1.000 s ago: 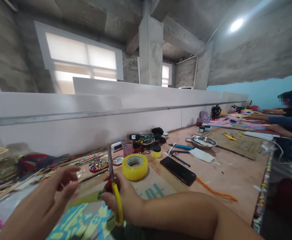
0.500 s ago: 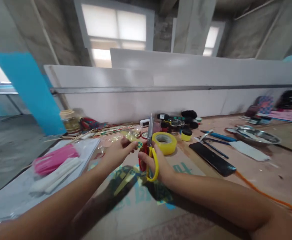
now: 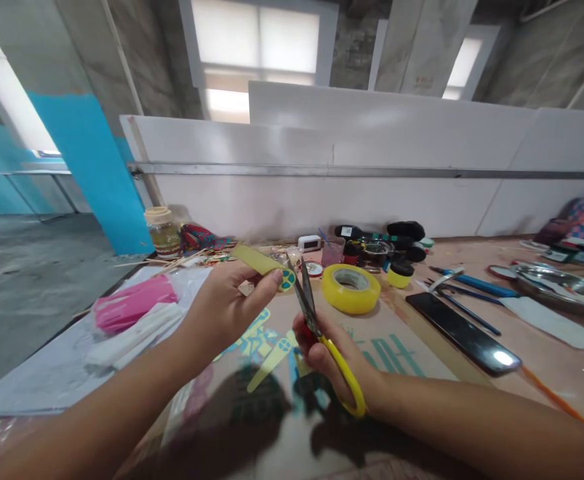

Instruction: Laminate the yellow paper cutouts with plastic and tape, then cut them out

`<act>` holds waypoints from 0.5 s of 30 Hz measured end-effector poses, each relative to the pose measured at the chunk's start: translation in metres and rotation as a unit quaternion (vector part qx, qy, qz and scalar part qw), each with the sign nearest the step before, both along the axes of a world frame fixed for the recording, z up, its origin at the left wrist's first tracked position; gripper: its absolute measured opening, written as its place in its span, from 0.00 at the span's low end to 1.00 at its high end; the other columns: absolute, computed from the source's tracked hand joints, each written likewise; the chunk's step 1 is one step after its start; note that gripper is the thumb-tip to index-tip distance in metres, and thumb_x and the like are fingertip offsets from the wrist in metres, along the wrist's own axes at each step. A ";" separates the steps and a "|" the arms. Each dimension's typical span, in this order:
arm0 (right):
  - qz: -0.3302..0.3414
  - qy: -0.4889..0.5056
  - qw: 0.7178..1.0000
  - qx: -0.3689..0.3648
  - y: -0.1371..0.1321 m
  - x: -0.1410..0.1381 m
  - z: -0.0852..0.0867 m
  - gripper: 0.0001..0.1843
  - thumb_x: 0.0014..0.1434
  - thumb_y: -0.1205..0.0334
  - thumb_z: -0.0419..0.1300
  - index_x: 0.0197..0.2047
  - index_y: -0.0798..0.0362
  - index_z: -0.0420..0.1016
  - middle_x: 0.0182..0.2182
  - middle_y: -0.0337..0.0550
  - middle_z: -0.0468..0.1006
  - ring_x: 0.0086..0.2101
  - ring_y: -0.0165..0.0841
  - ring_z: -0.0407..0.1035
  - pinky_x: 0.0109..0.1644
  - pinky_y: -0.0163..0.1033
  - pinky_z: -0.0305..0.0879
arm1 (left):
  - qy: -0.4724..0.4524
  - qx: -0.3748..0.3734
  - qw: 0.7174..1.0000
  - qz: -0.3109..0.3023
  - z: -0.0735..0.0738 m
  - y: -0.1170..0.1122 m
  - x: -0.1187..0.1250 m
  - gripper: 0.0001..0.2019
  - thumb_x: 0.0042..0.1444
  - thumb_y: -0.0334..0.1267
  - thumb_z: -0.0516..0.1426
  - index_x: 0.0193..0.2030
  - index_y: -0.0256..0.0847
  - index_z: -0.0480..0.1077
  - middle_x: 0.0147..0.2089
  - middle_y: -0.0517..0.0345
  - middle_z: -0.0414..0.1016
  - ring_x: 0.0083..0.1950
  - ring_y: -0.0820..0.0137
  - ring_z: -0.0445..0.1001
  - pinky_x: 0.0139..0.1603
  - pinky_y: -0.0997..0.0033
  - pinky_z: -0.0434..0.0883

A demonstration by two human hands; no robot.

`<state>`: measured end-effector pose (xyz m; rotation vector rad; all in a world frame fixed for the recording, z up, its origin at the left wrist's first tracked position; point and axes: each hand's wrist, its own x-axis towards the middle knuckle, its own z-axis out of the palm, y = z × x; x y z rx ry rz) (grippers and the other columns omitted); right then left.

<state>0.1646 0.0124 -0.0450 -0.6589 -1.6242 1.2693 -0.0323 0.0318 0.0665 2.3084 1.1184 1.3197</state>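
Between the thumb and fingers of my left hand is a yellow paper strip, its rounded end marked with a blue-green pattern. My right hand grips scissors with yellow and red handles. Their blades are parted slightly and point up, close beside the strip's patterned end. Below my hands, a similar yellow cutout and several small yellow and blue scraps lie on a brown sheet printed with green characters.
A roll of yellow tape sits just beyond my right hand. Further right lie a black phone and a metal dish. A pink packet rests on white sheets at left. A lidded jar stands near the white panel.
The scissors have tilted to the left and their blades now show apart, near the strip's end. My left hand has turned, showing more of the strip. The camera view has shifted left.
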 end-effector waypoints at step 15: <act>-0.019 0.000 1.000 -0.022 -0.002 0.000 0.003 0.32 0.57 0.29 0.61 0.48 0.48 0.67 0.34 0.37 0.62 0.31 0.31 0.55 0.31 0.35 0.51 | 0.075 0.059 0.995 -0.020 -0.018 -0.002 0.010 0.16 0.67 0.39 0.50 0.28 0.40 0.70 0.29 0.61 0.74 0.33 0.69 0.70 0.37 0.71 0.66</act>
